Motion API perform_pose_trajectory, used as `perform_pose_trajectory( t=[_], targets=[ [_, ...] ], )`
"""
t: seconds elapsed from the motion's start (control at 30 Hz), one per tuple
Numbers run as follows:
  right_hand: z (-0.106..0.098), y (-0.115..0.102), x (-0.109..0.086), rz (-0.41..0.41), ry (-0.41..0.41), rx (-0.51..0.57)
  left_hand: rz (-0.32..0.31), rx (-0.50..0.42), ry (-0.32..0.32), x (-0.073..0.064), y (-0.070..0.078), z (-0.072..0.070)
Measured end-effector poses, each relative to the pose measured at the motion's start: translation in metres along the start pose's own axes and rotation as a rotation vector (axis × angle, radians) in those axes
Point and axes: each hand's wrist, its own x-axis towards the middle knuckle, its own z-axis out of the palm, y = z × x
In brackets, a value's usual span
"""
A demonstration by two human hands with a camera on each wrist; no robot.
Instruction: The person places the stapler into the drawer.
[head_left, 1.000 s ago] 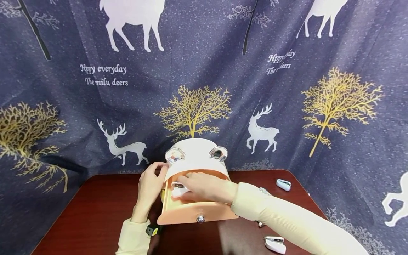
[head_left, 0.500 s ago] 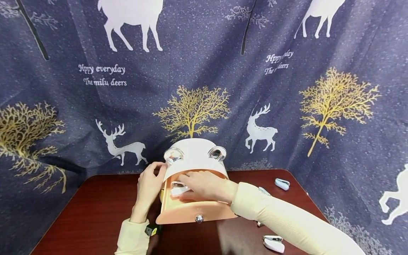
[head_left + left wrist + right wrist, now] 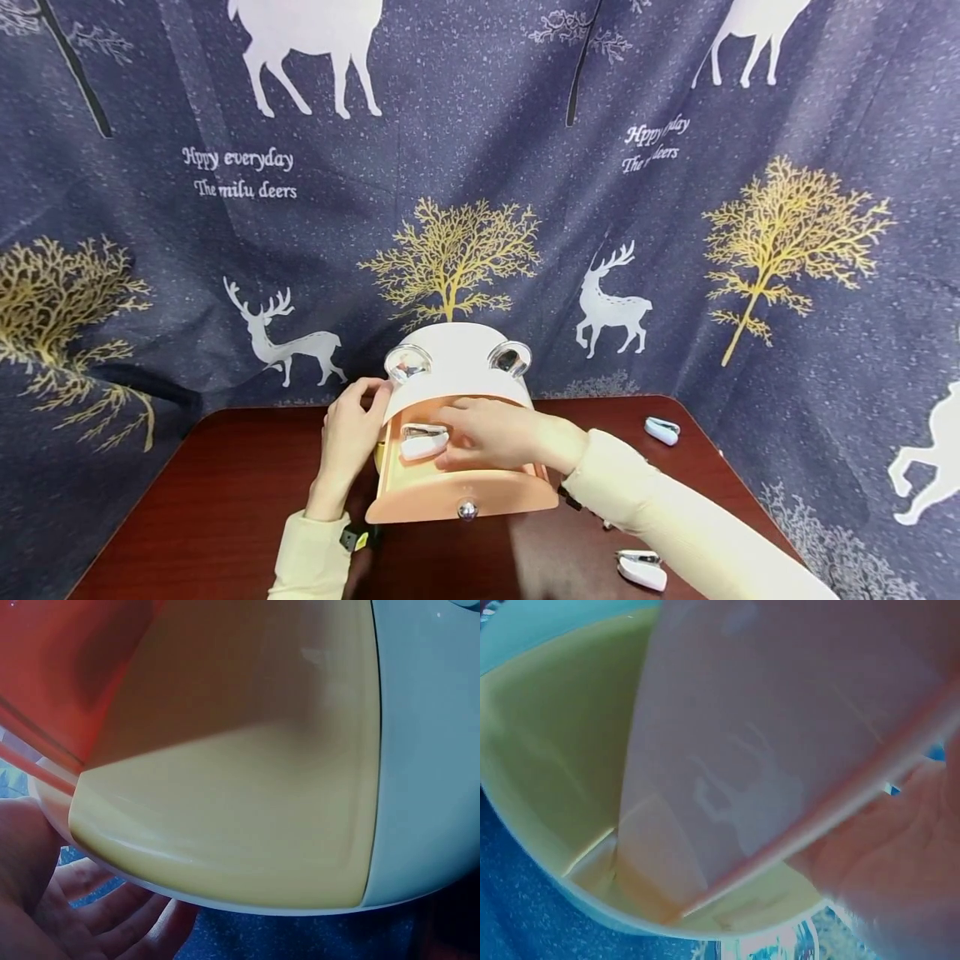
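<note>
A white storage box (image 3: 453,358) with two round chrome knobs on top stands on the table, its peach drawer (image 3: 427,502) pulled out. Inside the drawer, toward its left side, lies a small white stapler (image 3: 423,446) with a metal top. My right hand (image 3: 491,433) is in the drawer just right of the stapler; its fingers are loosely bent and partly hidden, and they no longer grip it. My left hand (image 3: 348,429) rests against the box's left side. In the left wrist view, its fingers (image 3: 120,911) extend past the edge of the yellow side panel (image 3: 247,802).
Another white stapler (image 3: 642,571) lies on the dark red table (image 3: 217,500) at the front right. A light blue stapler (image 3: 662,431) sits farther back on the right. A small, partly covered item (image 3: 607,524) lies beside the right sleeve. A patterned cloth (image 3: 480,167) hangs behind.
My right hand has let go of the white stapler and shifted a little to the right, leaving it in the drawer. My left hand stays at the box's side.
</note>
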Motion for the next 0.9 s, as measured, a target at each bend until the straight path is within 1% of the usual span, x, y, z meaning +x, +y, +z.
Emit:
perform_pose_trajectory(
  t=[0.1, 0.23, 0.37, 0.47, 0.67, 0.8, 0.9],
  targets=[
    [-0.003, 0.0, -0.009, 0.025, 0.018, 0.024, -0.002, 0.001, -0.005, 0.0, 0.0, 0.001],
    [-0.008, 0.002, -0.023, 0.04, 0.056, 0.089, -0.001, 0.0, -0.006, 0.0, -0.001, 0.001],
    [-0.012, 0.005, -0.039, 0.074, 0.094, 0.156, 0.0, 0.0, 0.0, 0.0, -0.001, 0.001],
    [-0.015, 0.008, -0.051, 0.11, 0.148, 0.191, 0.001, -0.001, 0.001, 0.0, 0.0, 0.001],
    [-0.017, 0.013, -0.079, 0.195, 0.28, 0.182, 0.001, -0.006, 0.0, 0.0, 0.0, 0.0],
    [-0.011, 0.017, -0.096, 0.256, 0.357, 0.212, -0.003, 0.0, -0.004, 0.001, 0.0, 0.0],
    [-0.003, 0.021, -0.105, 0.28, 0.4, 0.257, -0.007, 0.003, -0.006, 0.001, -0.001, 0.001]
  ],
)
